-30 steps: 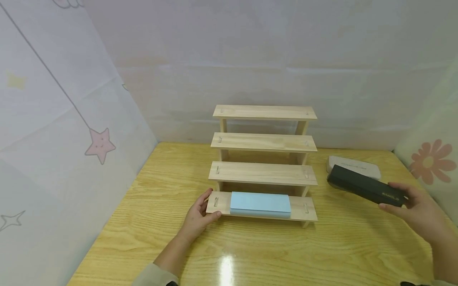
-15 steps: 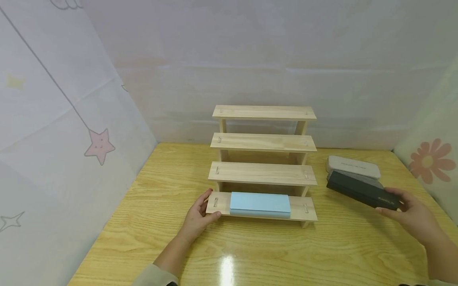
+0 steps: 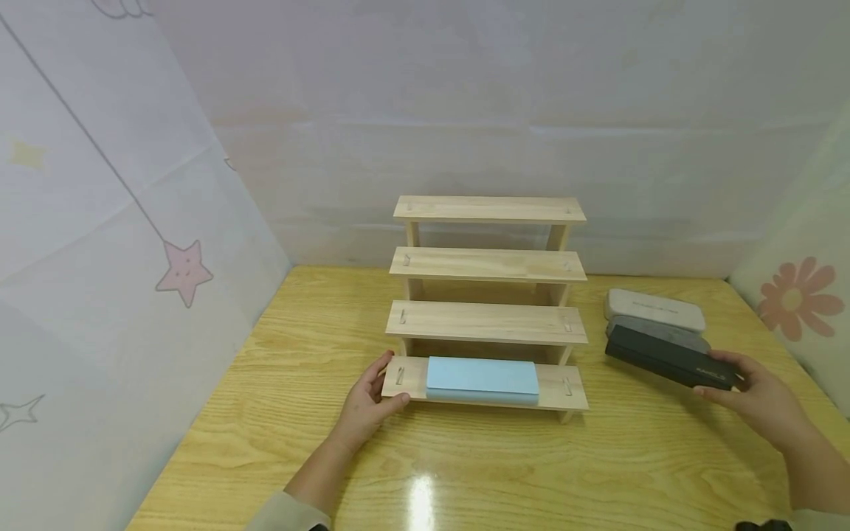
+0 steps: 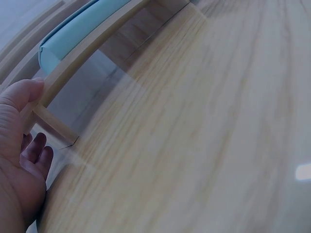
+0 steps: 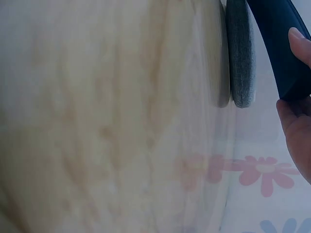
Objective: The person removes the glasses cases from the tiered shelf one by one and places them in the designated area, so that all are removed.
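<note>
At the right end of one dark case, my right hand pinches with the thumb on the near side and the fingers around the far side. I hold the case slantwise, to the right of the stand; whether its left end touches anything I cannot tell. Near that right end the lid carries one short word in pale capitals, too blurred for me to read with certainty.

My left hand grips the left end of the lowest board, thumb over the front edge, other fingers curled beyond and beneath the end.

Just beyond the dark case lies one gray case, partly hidden by it; the right wrist view shows its cloth-like weave and a gap between the two at the end nearest my hand. Directly behind that is one pale case, with one line of lettering along its top, too small to make out. One light blue case lies lengthwise on the lowest board, near its middle. That makes four cases.

I count four boards on the one wooden stand, rising like steps toward the back, each with two joints, one near each end. It stands on one wood-grained table. Around that hangs a pale backdrop, printed with one pink star on a string at left and one red flower at right.
</note>
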`<action>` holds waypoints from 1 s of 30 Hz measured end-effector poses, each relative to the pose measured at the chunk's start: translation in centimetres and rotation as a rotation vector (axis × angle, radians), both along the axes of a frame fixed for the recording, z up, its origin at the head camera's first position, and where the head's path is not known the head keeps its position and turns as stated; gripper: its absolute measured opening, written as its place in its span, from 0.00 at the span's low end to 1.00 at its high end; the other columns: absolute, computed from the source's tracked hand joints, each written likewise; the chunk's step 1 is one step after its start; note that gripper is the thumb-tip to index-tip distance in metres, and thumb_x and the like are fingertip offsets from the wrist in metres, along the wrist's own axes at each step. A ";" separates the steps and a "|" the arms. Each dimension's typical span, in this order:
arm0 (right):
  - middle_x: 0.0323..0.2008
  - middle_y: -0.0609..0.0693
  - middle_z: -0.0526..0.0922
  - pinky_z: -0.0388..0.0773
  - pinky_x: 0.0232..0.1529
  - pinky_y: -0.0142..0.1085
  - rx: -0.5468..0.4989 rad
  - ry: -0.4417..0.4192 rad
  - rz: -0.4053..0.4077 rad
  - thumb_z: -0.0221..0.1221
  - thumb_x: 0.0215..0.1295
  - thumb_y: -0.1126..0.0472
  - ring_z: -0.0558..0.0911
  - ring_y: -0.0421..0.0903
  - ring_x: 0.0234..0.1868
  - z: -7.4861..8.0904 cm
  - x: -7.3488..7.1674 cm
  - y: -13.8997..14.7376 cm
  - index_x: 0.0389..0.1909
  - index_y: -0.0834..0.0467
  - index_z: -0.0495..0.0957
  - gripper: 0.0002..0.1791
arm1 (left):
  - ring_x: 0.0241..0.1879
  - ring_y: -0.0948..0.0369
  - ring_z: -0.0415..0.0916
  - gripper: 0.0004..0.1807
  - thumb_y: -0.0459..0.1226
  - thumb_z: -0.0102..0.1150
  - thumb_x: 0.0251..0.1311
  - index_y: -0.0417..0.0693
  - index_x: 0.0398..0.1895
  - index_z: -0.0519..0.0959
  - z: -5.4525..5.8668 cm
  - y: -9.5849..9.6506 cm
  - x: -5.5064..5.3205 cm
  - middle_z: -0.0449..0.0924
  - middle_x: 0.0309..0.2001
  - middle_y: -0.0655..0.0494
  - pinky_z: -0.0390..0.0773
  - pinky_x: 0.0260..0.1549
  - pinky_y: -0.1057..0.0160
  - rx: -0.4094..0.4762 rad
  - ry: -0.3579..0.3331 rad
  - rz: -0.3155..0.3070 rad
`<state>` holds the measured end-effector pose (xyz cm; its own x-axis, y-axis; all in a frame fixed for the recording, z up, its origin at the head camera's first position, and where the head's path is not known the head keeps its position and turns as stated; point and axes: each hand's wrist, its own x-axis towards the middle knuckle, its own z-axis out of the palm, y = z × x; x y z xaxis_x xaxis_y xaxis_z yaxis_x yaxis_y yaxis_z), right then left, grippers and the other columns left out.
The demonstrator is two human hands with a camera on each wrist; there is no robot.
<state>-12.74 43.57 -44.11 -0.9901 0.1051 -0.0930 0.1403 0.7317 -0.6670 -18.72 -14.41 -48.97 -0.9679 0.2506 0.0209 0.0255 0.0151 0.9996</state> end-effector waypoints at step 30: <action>0.71 0.81 0.42 0.62 0.55 0.71 0.008 -0.111 0.033 0.62 0.65 0.44 0.53 0.85 0.63 -1.0 -0.4 0.6 0.76 0.68 0.42 0.53 | 0.71 0.46 0.61 0.47 0.29 0.67 0.56 0.48 0.77 0.53 0.0 -0.1 0.1 0.59 0.73 0.42 0.77 0.49 0.71 -0.004 -0.019 -0.001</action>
